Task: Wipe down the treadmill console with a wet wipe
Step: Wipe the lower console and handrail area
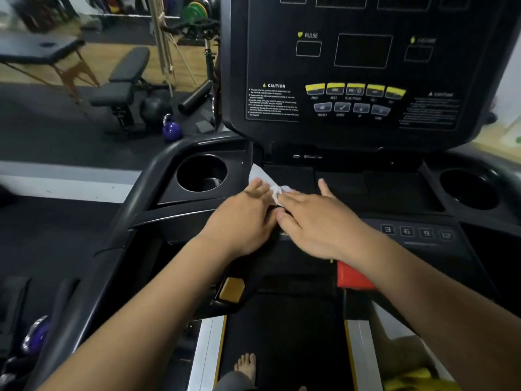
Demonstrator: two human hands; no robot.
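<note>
Looking down from the head view, both bare forearms reach forward over the treadmill. The hands meet on the flat black shelf at the foot of the console.

The wipe, white and crumpled, lies on that shelf just right of the left cup holder. Its far corner points up toward the upright panel, and its near part is bunched between the two hands.

The left hand lies palm down with its fingers straight, their tips resting on the wipe. The right hand is also palm down with fingers stretched out. Its forefinger is spread off to the right on the bare shelf, its other fingertips touch the bunched part of the wipe, and its thumb sits against the left hand. Neither hand shows a curl round the wipe.

On the upright panel are dark display windows, a PULSE label, a CAUTION notice and a row of yellow buttons. The right cup holder sits at the shelf's far right. Nearer the person, number keys read 3, 6, 9 and 12, and a red block shows under the right forearm.

A bare foot stands on the belt. Off to the left on the gym floor are a bench, a black ball and a purple kettlebell.
</note>
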